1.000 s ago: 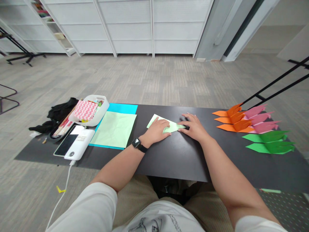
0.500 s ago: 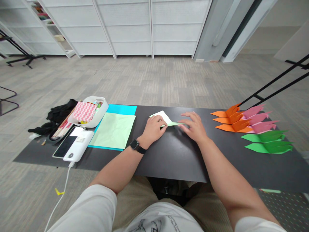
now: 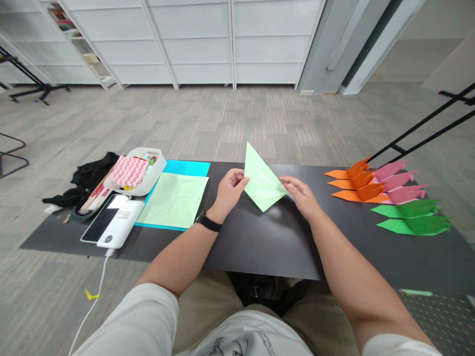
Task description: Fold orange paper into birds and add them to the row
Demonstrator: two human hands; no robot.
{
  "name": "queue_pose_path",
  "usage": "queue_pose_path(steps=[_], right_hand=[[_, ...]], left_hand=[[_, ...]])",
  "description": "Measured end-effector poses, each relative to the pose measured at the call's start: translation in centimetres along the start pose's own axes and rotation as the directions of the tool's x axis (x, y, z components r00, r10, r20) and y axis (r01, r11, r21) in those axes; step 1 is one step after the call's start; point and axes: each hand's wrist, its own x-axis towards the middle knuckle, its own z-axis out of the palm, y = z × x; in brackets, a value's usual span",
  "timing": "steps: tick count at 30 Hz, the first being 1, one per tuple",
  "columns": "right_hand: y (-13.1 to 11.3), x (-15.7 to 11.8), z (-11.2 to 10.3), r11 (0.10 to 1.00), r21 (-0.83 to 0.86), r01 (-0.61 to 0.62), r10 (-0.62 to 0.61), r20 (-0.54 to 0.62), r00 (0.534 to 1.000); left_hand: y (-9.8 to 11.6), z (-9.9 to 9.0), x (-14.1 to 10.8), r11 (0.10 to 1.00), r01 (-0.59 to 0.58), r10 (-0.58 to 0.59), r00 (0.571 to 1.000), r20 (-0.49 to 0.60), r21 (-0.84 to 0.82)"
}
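Observation:
A folded sheet of pale green paper (image 3: pixel 261 183) is held up and tilted above the dark table, its tallest point toward the far side. My left hand (image 3: pixel 230 190), with a black watch on the wrist, pinches the paper's left edge between thumb and fingers. On the other side, my right hand (image 3: pixel 298 194) grips the right corner, with part of its fingers behind the paper. To the left lies a flat stack of pale green sheets (image 3: pixel 172 200) over a blue sheet (image 3: pixel 189 168).
At the right stand folded paper figures: orange (image 3: pixel 358 184), pink (image 3: pixel 399 180) and green (image 3: pixel 411 217). A white basket (image 3: pixel 158 173), a phone (image 3: pixel 98 220), a white power bank (image 3: pixel 120 225) with a cable and a black cloth (image 3: pixel 92 170) occupy the table's left end.
The pale green paper has come up off the table and turned its broad green face toward me. My left hand now pinches its left edge; my right hand has closed on the right corner.

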Motion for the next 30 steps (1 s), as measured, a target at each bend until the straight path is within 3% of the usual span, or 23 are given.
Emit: queue_pose_path(steps=[4, 7, 13, 16, 19, 23, 27, 30], right_hand=[[0.6, 0.4, 0.5, 0.997, 0.055, -0.046, 0.043, 0.052, 0.998], [0.8, 0.6, 0.5, 0.994, 0.091, -0.061, 0.057, 0.05, 0.997], [0.9, 0.7, 0.4, 0.968, 0.17, -0.185, 0.171, 0.09, 0.981], [0.8, 0.6, 0.6, 0.955, 0.195, -0.225, 0.211, 0.091, 0.973], [0.9, 0.6, 0.6, 0.948, 0.213, -0.238, 0.227, 0.074, 0.971], [1.0, 0.5, 0.2, 0.993, 0.076, -0.086, 0.08, 0.078, 0.994], [0.6, 0.2, -0.1, 0.941, -0.291, 0.171, -0.15, 0.091, 0.984], [0.3, 0.1, 0.0, 0.851, -0.462, 0.25, -0.239, 0.085, 0.967]], left_hand=[[-0.3, -0.3, 0.2, 0.977, 0.033, -0.029, 0.999, -0.022, 0.21], [0.1, -0.6, 0.0, 0.904, -0.003, -0.017, 0.999, 0.042, 0.428], [0.1, -0.4, -0.5, 0.623, -0.167, -0.036, 0.97, 0.242, 0.764], [-0.2, -0.4, -0.5, 0.523, -0.247, 0.016, 0.96, 0.28, 0.816], [-0.4, -0.3, -0.4, 0.577, -0.351, 0.051, 0.916, 0.397, 0.737], [-0.3, -0.2, -0.3, 0.648, -0.402, 0.027, 0.861, 0.508, 0.647], [-0.3, -0.1, -0.6, 0.636, -0.37, 0.021, 0.886, 0.464, 0.677], [-0.4, -0.1, -0.9, 0.636, -0.343, -0.006, 0.893, 0.45, 0.691]])
